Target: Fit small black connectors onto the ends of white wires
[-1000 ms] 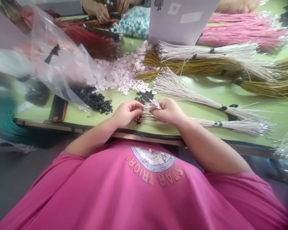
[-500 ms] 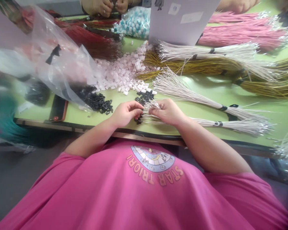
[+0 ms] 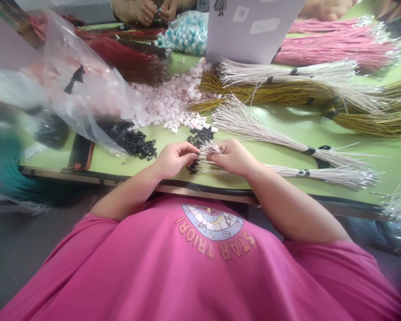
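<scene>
My right hand (image 3: pixel 234 156) is closed around the end of a bundle of white wires (image 3: pixel 284 171), whose metal-tipped ends fan out to the left past my fingers. Beside those tips, my left hand (image 3: pixel 174 159) is closed in a pinch of thumb and forefinger; whatever lies between the fingertips is too small to make out. Small black plastic pieces (image 3: pixel 200 136) lie in a heap just behind and under the wire tips. Further left is a larger pile of black pieces (image 3: pixel 140 145). White connector housings (image 3: pixel 173 102) are spread behind both hands.
More tied white wires (image 3: pixel 270 131) and dark yellow wires (image 3: pixel 277 92) lie to the right. Pink wires (image 3: pixel 334 47) are at the back right, near a grey-violet box (image 3: pixel 254 31). A clear plastic bag (image 3: pixel 87 89) stands left. Another person's hands (image 3: pixel 147 11) are across the table.
Both hands hold nearly the same position and grip. Across the table, the other person's fingers have shifted slightly.
</scene>
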`<move>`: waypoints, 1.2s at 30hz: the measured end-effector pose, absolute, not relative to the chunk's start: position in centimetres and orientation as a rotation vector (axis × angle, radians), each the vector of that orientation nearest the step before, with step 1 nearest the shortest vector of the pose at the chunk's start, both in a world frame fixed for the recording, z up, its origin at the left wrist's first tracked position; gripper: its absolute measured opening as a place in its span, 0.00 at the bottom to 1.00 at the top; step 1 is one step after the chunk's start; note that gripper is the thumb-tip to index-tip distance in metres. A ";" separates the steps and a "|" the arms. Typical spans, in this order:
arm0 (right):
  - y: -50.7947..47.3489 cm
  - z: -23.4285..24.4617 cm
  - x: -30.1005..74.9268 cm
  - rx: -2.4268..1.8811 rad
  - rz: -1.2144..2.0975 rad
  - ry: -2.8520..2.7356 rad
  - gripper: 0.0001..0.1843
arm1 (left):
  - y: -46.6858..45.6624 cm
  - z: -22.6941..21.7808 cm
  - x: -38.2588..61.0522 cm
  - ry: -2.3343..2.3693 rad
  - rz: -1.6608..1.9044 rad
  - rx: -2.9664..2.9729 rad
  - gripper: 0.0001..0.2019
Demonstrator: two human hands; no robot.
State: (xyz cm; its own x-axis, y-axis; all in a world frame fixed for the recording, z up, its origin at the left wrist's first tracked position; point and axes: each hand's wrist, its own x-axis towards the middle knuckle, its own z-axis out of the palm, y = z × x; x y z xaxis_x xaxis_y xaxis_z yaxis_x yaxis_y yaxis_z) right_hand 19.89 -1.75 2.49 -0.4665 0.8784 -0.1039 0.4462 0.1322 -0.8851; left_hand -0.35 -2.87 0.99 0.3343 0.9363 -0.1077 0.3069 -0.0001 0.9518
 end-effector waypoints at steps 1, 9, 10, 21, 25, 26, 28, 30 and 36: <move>-1.8 2.5 19.9 -1.269 1.300 -1.972 0.12 | -2.9 0.9 -0.2 1.167 0.729 1.531 0.10; -1.8 2.0 20.0 -1.242 1.328 -1.993 0.11 | -3.0 0.5 0.7 1.190 0.676 1.588 0.10; -1.7 1.8 20.0 -1.242 1.283 -2.005 0.12 | -2.9 0.7 0.4 1.209 0.659 1.644 0.10; -1.6 2.4 20.2 -1.329 1.197 -2.015 0.13 | -3.6 2.1 -8.4 1.572 0.187 2.281 0.13; -1.5 2.4 20.3 -1.350 1.292 -1.963 0.14 | -4.2 1.6 -7.7 1.599 0.041 2.262 0.15; -1.4 2.4 20.3 -1.338 1.302 -1.951 0.13 | -4.2 1.5 -7.3 1.615 0.046 2.252 0.15; -1.3 2.3 20.3 -1.316 1.313 -1.918 0.11 | -4.1 1.5 -6.6 1.623 0.050 2.231 0.14; -1.2 2.2 20.4 -1.316 1.300 -1.873 0.10 | -4.0 1.5 -6.3 1.638 0.050 2.208 0.14; -1.0 1.8 20.7 -1.301 1.317 -1.717 0.13 | -3.7 1.1 -6.8 1.668 0.014 2.229 0.13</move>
